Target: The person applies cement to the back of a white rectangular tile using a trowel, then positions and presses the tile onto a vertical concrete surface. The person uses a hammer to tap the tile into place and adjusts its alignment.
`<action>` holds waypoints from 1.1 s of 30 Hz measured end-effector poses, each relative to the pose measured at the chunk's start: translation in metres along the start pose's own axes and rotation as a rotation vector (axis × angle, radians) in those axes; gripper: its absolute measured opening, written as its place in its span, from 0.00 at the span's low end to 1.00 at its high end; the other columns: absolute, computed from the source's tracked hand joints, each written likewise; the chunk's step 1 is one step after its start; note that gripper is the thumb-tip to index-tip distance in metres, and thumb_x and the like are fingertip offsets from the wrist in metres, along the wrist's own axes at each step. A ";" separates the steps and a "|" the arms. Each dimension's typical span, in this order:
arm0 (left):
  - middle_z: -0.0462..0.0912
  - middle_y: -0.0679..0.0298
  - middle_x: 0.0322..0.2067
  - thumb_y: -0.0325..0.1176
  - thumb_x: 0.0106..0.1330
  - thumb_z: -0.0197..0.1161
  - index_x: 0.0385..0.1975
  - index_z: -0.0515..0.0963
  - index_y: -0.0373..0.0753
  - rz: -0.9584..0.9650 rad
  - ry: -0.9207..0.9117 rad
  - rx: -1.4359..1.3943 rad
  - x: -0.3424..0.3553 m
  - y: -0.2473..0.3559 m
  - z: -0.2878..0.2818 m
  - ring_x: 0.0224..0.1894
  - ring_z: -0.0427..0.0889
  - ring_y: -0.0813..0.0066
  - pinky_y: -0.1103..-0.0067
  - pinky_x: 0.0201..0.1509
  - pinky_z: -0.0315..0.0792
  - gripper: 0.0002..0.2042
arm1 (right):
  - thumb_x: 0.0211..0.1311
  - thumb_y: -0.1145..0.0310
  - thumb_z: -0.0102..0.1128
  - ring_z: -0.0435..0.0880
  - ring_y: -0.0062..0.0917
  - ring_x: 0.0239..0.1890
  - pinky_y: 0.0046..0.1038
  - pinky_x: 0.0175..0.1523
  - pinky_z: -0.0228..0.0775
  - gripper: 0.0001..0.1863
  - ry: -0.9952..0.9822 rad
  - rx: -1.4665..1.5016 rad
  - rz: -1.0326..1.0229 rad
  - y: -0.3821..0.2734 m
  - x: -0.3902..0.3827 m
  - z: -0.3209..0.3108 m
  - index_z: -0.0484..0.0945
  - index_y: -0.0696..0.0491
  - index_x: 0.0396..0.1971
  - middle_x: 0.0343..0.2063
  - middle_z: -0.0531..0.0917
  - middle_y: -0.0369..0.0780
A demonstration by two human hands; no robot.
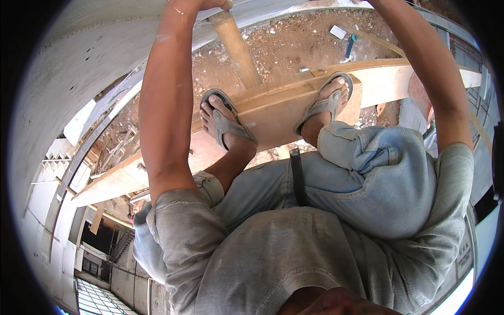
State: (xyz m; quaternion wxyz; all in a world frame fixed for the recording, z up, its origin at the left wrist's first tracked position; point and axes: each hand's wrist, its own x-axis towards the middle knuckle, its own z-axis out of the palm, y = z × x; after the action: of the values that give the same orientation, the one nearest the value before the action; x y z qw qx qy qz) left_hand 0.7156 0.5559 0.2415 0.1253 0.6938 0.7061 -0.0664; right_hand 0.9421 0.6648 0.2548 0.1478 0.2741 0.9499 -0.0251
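Observation:
Both my arms reach up toward the upper edge of the head view. Just the lower part of my left hand shows there, with one fingertip sticking out, close to a grey plastered surface and the top of a round wooden pole. Its other fingers are cut off, so what it holds, if anything, is hidden. My right forearm runs out of the picture at the top, and the right hand lies beyond the edge. My sandalled feet stand on a wooden plank.
Far below lies reddish, rubble-strewn ground with a teal-handled tool and a white scrap. The plank's narrow ends stretch away left and right. Below left are loose timber pieces and a building with a white grid.

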 end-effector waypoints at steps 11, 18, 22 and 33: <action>0.71 0.44 0.55 0.40 0.32 0.82 0.65 0.61 0.44 0.010 0.001 -0.003 0.001 -0.002 0.002 0.58 0.72 0.43 0.59 0.57 0.72 0.53 | 0.33 0.62 0.75 0.73 0.48 0.55 0.43 0.55 0.75 0.59 -0.031 -0.030 0.001 -0.004 -0.004 -0.002 0.52 0.52 0.71 0.55 0.71 0.55; 0.72 0.43 0.54 0.40 0.33 0.82 0.65 0.61 0.44 0.045 0.042 -0.022 -0.008 0.003 -0.001 0.59 0.71 0.43 0.59 0.58 0.72 0.52 | 0.34 0.63 0.74 0.73 0.49 0.55 0.43 0.54 0.75 0.59 -0.045 -0.048 0.028 -0.004 -0.004 0.002 0.50 0.52 0.71 0.54 0.71 0.56; 0.72 0.43 0.54 0.39 0.32 0.82 0.64 0.62 0.43 0.057 0.096 -0.069 -0.005 -0.006 0.011 0.59 0.71 0.42 0.59 0.58 0.71 0.51 | 0.33 0.62 0.74 0.73 0.49 0.54 0.44 0.54 0.74 0.59 -0.032 -0.024 0.000 -0.001 -0.006 0.008 0.51 0.51 0.71 0.53 0.71 0.56; 0.72 0.41 0.55 0.38 0.31 0.82 0.67 0.59 0.38 0.057 0.000 -0.109 0.002 0.002 -0.004 0.59 0.70 0.42 0.60 0.62 0.68 0.55 | 0.32 0.62 0.75 0.72 0.51 0.56 0.45 0.57 0.72 0.58 -0.001 0.046 0.037 0.006 -0.007 0.009 0.55 0.50 0.70 0.55 0.71 0.57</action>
State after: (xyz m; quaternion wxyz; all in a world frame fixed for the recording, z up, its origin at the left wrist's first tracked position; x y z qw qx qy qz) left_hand 0.7171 0.5590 0.2445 0.1647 0.7059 0.6885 -0.0242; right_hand 0.9530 0.6650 0.2483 0.1426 0.2949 0.9438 -0.0445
